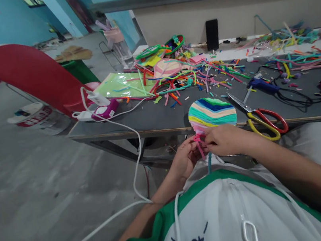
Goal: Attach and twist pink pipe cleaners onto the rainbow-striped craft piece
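My left hand (pixel 186 156) and my right hand (pixel 226 139) meet at the table's front edge, above my lap. Between their fingertips is a pink pipe cleaner (pixel 200 147), bent, with a loose end hanging down. Both hands are closed on it in a pinch, though some fingertips are hidden. Just beyond them lies a round striped piece (pixel 212 112) in blue, teal, green, cream, yellow and pink; its lower edge runs behind my right hand. A teal strand (pixel 209 163) hangs below my right hand. Scissors (pixel 258 120) with red and yellow handles lie open to the right.
A blue glue gun (pixel 263 84) with its cable rests behind the scissors. Cut pipe cleaner pieces (pixel 174 94) litter the dark table (pixel 155 123). A phone (pixel 212 35) leans at the back. A white cable (pixel 139 168) crosses on the left, near a red chair (pixel 30 79).
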Action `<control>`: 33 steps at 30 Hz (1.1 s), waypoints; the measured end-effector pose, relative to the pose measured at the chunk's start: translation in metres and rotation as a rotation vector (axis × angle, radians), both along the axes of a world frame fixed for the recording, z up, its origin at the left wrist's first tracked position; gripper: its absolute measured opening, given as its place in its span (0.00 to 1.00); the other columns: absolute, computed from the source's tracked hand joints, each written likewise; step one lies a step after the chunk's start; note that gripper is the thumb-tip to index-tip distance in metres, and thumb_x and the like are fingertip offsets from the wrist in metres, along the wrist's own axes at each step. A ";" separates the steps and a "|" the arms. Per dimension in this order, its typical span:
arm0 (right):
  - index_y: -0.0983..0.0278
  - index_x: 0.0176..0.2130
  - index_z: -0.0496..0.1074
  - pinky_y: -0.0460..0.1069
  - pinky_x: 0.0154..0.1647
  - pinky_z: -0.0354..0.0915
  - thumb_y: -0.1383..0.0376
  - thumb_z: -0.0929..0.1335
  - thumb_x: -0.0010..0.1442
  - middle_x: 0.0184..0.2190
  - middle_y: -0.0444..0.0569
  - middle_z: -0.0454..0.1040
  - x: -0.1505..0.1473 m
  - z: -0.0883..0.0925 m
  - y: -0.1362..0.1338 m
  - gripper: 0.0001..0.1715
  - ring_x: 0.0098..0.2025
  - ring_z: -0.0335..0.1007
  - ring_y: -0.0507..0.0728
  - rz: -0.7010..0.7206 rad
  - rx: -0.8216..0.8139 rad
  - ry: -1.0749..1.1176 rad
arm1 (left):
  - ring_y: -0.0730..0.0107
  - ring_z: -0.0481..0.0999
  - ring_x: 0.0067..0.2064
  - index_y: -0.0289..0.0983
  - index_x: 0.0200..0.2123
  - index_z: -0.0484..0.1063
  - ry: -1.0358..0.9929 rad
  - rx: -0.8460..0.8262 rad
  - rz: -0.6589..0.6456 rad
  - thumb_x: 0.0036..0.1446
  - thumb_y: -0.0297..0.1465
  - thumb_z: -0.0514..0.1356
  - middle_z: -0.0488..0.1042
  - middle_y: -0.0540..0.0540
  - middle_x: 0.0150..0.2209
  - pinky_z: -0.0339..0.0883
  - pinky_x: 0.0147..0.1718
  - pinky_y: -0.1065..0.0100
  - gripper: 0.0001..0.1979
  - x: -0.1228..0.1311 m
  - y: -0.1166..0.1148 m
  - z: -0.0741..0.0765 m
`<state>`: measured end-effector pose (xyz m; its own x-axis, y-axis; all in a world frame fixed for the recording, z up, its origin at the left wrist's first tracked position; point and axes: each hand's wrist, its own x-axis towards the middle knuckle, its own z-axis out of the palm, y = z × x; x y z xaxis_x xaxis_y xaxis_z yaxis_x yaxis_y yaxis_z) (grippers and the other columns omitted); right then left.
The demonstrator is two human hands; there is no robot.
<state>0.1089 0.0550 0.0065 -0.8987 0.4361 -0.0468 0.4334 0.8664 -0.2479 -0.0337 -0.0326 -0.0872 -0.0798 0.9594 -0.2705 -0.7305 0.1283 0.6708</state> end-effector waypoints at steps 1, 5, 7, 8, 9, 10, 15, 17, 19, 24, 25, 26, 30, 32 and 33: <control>0.61 0.27 0.77 0.47 0.25 0.51 0.64 0.65 0.57 0.32 0.49 0.76 -0.001 0.000 -0.001 0.11 0.31 0.70 0.54 0.018 0.014 -0.010 | 0.70 0.76 0.29 0.35 0.42 0.73 -0.027 -0.004 -0.004 0.50 0.32 0.64 0.76 0.48 0.28 0.71 0.32 0.69 0.15 -0.001 0.001 -0.001; 0.62 0.33 0.76 0.47 0.27 0.55 0.56 0.66 0.58 0.37 0.51 0.75 -0.001 0.000 0.000 0.14 0.36 0.71 0.57 -0.027 0.032 0.014 | 0.71 0.75 0.28 0.34 0.39 0.72 -0.013 0.019 -0.051 0.50 0.32 0.65 0.76 0.47 0.30 0.71 0.31 0.68 0.13 -0.005 0.003 -0.005; 0.63 0.37 0.75 0.48 0.33 0.60 0.55 0.67 0.59 0.40 0.53 0.75 -0.002 0.001 0.006 0.15 0.40 0.71 0.58 0.000 0.023 0.100 | 0.70 0.76 0.27 0.33 0.37 0.71 0.041 0.014 -0.055 0.48 0.33 0.67 0.76 0.46 0.29 0.71 0.30 0.68 0.14 -0.006 0.004 -0.005; 0.63 0.40 0.75 0.50 0.38 0.61 0.57 0.66 0.60 0.43 0.54 0.75 -0.004 0.001 0.011 0.15 0.43 0.70 0.58 0.044 0.026 0.161 | 0.69 0.76 0.27 0.33 0.36 0.71 0.065 0.004 -0.053 0.46 0.33 0.69 0.76 0.46 0.28 0.71 0.29 0.68 0.15 -0.007 0.004 -0.005; 0.64 0.44 0.74 0.52 0.45 0.61 0.59 0.65 0.61 0.47 0.54 0.74 -0.005 0.001 0.017 0.15 0.48 0.69 0.59 0.103 0.041 0.221 | 0.68 0.76 0.26 0.33 0.34 0.70 0.090 -0.006 -0.048 0.45 0.34 0.69 0.76 0.46 0.28 0.70 0.29 0.67 0.16 -0.008 0.004 -0.004; 0.63 0.47 0.73 0.54 0.51 0.58 0.63 0.63 0.62 0.51 0.54 0.72 -0.008 0.001 0.023 0.15 0.53 0.65 0.60 0.167 0.066 0.271 | 0.68 0.76 0.26 0.34 0.33 0.70 0.119 -0.011 -0.038 0.43 0.34 0.70 0.76 0.46 0.27 0.70 0.28 0.67 0.16 -0.008 0.005 -0.002; 0.60 0.41 0.75 0.63 0.61 0.41 0.78 0.66 0.49 0.49 0.48 0.75 -0.026 0.000 0.051 0.22 0.62 0.53 0.64 0.387 0.171 0.198 | 0.74 0.71 0.24 0.34 0.28 0.70 0.451 0.094 0.059 0.45 0.35 0.69 0.73 0.51 0.24 0.67 0.28 0.71 0.13 -0.019 0.012 0.010; 0.61 0.35 0.76 0.62 0.60 0.42 0.79 0.65 0.46 0.43 0.47 0.77 -0.032 0.003 0.057 0.20 0.59 0.57 0.63 0.432 0.182 0.154 | 0.76 0.69 0.25 0.34 0.27 0.71 0.697 0.160 0.109 0.49 0.34 0.66 0.72 0.51 0.24 0.64 0.28 0.74 0.09 -0.028 0.016 0.017; 0.61 0.33 0.76 0.61 0.59 0.44 0.79 0.65 0.46 0.38 0.47 0.77 -0.036 0.009 0.059 0.19 0.54 0.60 0.61 0.475 0.179 0.117 | 0.76 0.69 0.26 0.35 0.28 0.72 0.946 0.202 0.167 0.52 0.32 0.63 0.71 0.52 0.24 0.62 0.28 0.75 0.06 -0.038 0.021 0.024; 0.63 0.32 0.76 0.61 0.57 0.42 0.75 0.66 0.46 0.34 0.49 0.76 -0.038 0.023 0.058 0.13 0.49 0.61 0.61 0.492 0.175 0.002 | 0.75 0.70 0.25 0.36 0.31 0.71 1.152 0.213 0.358 0.55 0.34 0.59 0.72 0.51 0.26 0.63 0.27 0.73 0.07 -0.059 0.033 0.037; 0.63 0.32 0.76 0.62 0.57 0.41 0.73 0.66 0.46 0.33 0.49 0.76 -0.038 0.026 0.057 0.12 0.48 0.62 0.61 0.480 0.182 -0.015 | 0.75 0.70 0.24 0.36 0.31 0.70 1.140 0.216 0.368 0.55 0.34 0.59 0.72 0.51 0.26 0.62 0.26 0.73 0.07 -0.060 0.034 0.038; 0.63 0.31 0.76 0.62 0.57 0.40 0.72 0.66 0.47 0.32 0.50 0.76 -0.038 0.028 0.056 0.10 0.47 0.62 0.61 0.467 0.189 -0.029 | 0.76 0.69 0.23 0.36 0.32 0.70 1.133 0.220 0.370 0.55 0.35 0.59 0.71 0.52 0.24 0.61 0.25 0.74 0.07 -0.061 0.036 0.039; 0.62 0.30 0.77 0.60 0.53 0.44 0.67 0.67 0.48 0.27 0.48 0.75 -0.042 0.038 0.053 0.09 0.41 0.64 0.59 0.440 0.153 -0.107 | 0.78 0.65 0.20 0.36 0.31 0.70 1.109 0.233 0.413 0.55 0.35 0.60 0.68 0.54 0.20 0.58 0.22 0.75 0.08 -0.058 0.038 0.044; 0.62 0.30 0.78 0.55 0.48 0.50 0.65 0.67 0.49 0.26 0.47 0.76 -0.047 0.041 0.053 0.09 0.37 0.65 0.57 0.426 0.095 -0.148 | 0.78 0.65 0.19 0.36 0.31 0.70 1.082 0.238 0.425 0.54 0.35 0.61 0.70 0.53 0.22 0.58 0.22 0.75 0.08 -0.056 0.039 0.049; 0.63 0.30 0.78 0.53 0.44 0.52 0.64 0.68 0.49 0.26 0.47 0.76 -0.049 0.042 0.054 0.09 0.35 0.65 0.55 0.402 0.055 -0.170 | 0.79 0.65 0.19 0.36 0.31 0.70 1.073 0.247 0.414 0.54 0.35 0.61 0.70 0.52 0.23 0.58 0.21 0.75 0.08 -0.055 0.040 0.053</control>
<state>0.0600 0.1086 0.0482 -0.9790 0.0591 -0.1953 0.0896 0.9844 -0.1514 -0.0887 0.0075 -0.0341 -0.4717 0.8237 0.3146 0.2684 -0.2057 0.9411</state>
